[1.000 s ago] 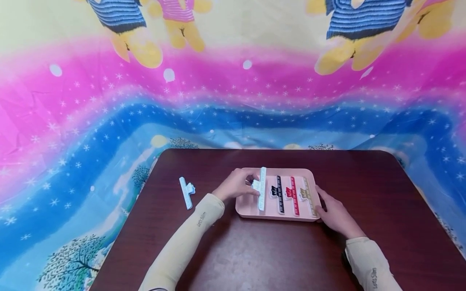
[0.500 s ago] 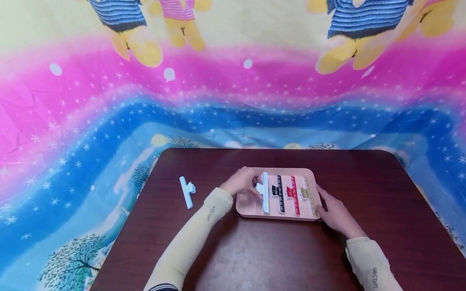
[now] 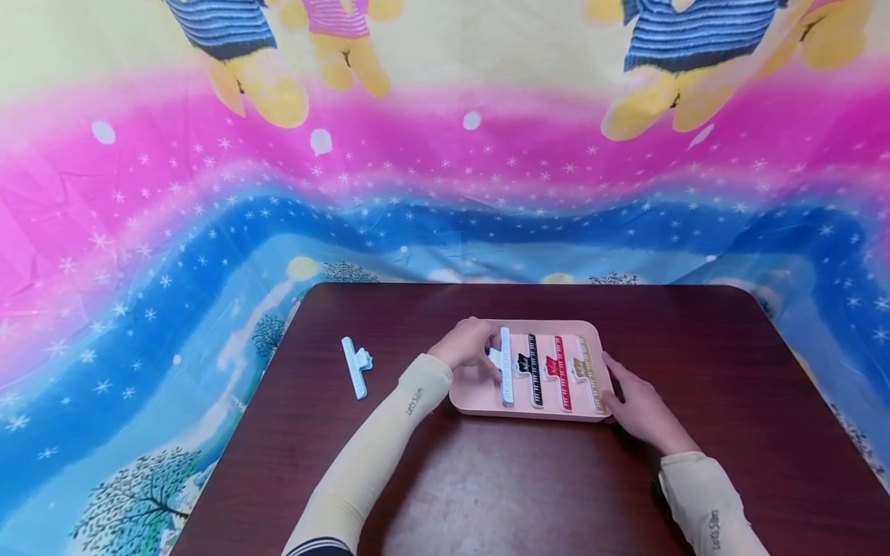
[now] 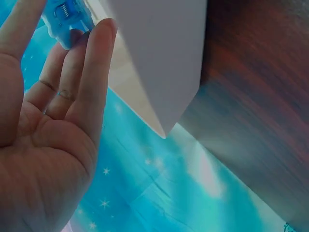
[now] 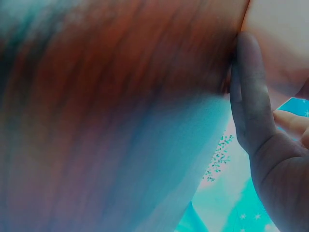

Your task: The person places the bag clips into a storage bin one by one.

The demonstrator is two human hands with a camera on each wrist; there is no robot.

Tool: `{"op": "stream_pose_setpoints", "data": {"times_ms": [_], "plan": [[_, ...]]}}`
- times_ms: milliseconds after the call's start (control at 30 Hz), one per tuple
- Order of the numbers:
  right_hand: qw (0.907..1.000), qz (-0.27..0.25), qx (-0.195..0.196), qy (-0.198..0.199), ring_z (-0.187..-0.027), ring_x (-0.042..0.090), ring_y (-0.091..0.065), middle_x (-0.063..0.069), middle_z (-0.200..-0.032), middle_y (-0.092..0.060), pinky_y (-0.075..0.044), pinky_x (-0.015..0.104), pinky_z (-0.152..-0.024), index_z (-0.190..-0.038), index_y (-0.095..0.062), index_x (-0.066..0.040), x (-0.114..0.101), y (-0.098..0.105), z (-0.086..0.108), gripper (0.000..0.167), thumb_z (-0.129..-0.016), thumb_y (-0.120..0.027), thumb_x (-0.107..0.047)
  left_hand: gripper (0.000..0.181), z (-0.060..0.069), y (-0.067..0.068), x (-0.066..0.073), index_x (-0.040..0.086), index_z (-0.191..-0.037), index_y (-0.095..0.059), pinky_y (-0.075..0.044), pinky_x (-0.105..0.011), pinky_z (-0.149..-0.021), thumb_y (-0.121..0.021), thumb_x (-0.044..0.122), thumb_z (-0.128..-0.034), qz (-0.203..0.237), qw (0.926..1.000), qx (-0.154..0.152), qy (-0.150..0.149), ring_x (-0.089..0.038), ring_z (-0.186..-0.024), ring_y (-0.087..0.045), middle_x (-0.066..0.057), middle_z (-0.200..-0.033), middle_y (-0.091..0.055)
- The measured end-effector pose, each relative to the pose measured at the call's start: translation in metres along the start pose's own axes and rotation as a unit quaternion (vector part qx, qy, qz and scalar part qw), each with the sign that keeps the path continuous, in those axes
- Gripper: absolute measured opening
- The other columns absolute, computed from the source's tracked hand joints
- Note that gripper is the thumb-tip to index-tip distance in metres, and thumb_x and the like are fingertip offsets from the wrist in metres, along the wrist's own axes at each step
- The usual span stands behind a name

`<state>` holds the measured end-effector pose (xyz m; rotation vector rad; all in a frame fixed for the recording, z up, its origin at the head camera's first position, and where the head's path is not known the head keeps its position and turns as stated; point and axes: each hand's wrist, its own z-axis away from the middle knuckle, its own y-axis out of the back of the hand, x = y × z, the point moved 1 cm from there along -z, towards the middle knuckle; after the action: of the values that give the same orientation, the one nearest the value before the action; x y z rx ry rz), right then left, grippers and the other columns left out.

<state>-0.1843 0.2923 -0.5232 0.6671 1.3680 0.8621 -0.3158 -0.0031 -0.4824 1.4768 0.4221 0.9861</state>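
In the head view, my left hand [image 3: 467, 344] reaches over the left side of a shallow pink tray [image 3: 476, 403]. Its thumb and fingers pinch the handle of a light blue bag clip [image 3: 507, 367], which lies upright in the row inside the tray. The left wrist view shows that clip's blue handle and spring [image 4: 65, 12] between the fingertips. My right hand [image 3: 643, 405] rests against the tray's right side with fairly straight fingers, seen along the tray wall in the right wrist view. A second light blue bag clip [image 3: 357, 369] lies on the table to the left.
Beside the held clip, a black clip [image 3: 535, 371], a red clip [image 3: 562, 372] and a gold clip [image 3: 592, 374] lie in the tray, all with piano-key patterns. The dark brown table [image 3: 445, 479] reaches back to a colourful cloth [image 3: 445, 177].
My left hand has moved slightly right and lowered the light blue clip into the tray beside the black one. The right hand stays at the tray's side.
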Motion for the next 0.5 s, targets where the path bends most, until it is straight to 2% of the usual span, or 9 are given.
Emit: {"op": "stream_pose_setpoints", "data": {"times_ms": [267,500], "plan": [[1.0,-0.005,-0.002,-0.005,-0.143,0.055,-0.037,0.037,-0.158,-0.033,-0.035,0.069,-0.113,-0.162,-0.022,0.004,-0.001,-0.001,-0.001,0.074,-0.1,-0.061,-0.012,0.049,0.001,-0.005,-0.005,0.013,-0.087,-0.071,-0.045,-0.025,-0.075,-0.102,0.038,-0.0594,-0.002,1.0,0.007,-0.001,-0.012,-0.076,-0.053,0.005,-0.075,-0.062],[1.0,-0.004,-0.003,-0.003,-0.142,0.056,-0.038,0.038,-0.157,-0.034,-0.035,0.07,-0.112,-0.162,-0.022,0.003,-0.001,0.0,0.0,0.074,-0.1,-0.061,-0.013,0.049,-0.003,-0.012,-0.007,0.015,-0.089,-0.075,-0.048,-0.022,-0.083,-0.101,0.043,-0.0579,-0.022,0.9996,0.014,-0.013,-0.007,-0.08,-0.061,0.007,-0.082,-0.072]]}}
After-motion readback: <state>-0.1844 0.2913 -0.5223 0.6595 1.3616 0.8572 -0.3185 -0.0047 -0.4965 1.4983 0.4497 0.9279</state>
